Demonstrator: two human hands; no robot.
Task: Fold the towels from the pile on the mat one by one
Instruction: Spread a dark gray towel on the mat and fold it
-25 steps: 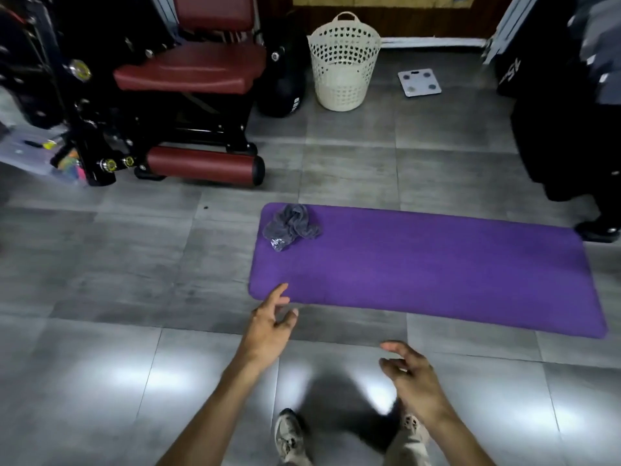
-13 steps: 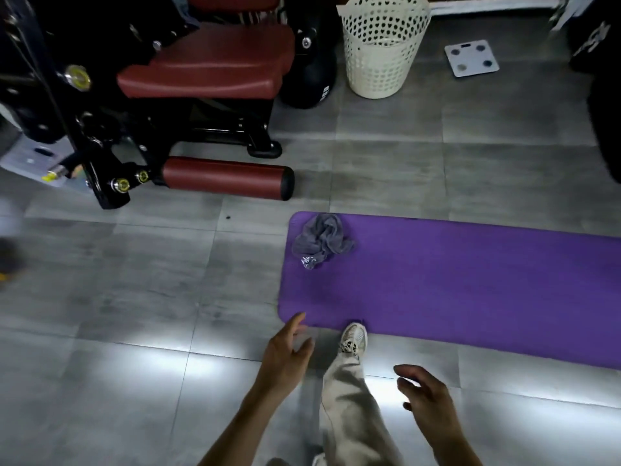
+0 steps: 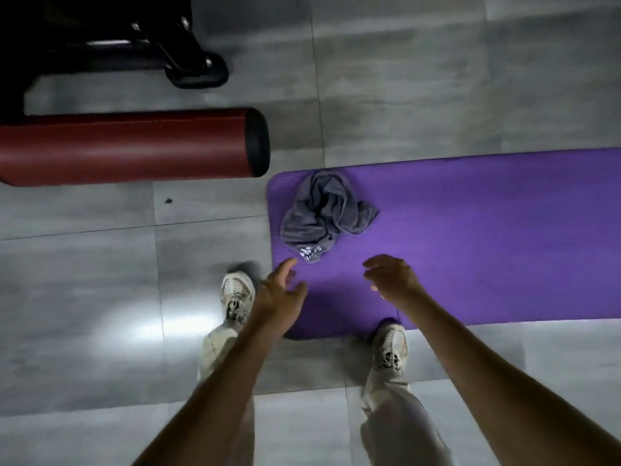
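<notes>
Stepped up to the mat (image 3: 470,230); reached both hands, left (image 3: 280,292) and right (image 3: 391,277), loose-fingered and empty, toward the crumpled towels (image 3: 324,213). Nothing folded yet.

The room is dim, lit mostly from overhead, and a hard white glare pools on the glossy grey floor tiles (image 3: 100,331) just left of the left shoe (image 3: 237,299), with a fainter sheen beside it. The gym machine frame (image 3: 100,38) at the top left sinks into near black, while the purple mat (image 3: 487,237) stays saturated and evenly lit. Both forearms and the trouser legs are smeared with motion blur, the left hand (image 3: 279,294) and right hand (image 3: 391,280) look soft, and straight lines bow toward the frame's edges.
</notes>
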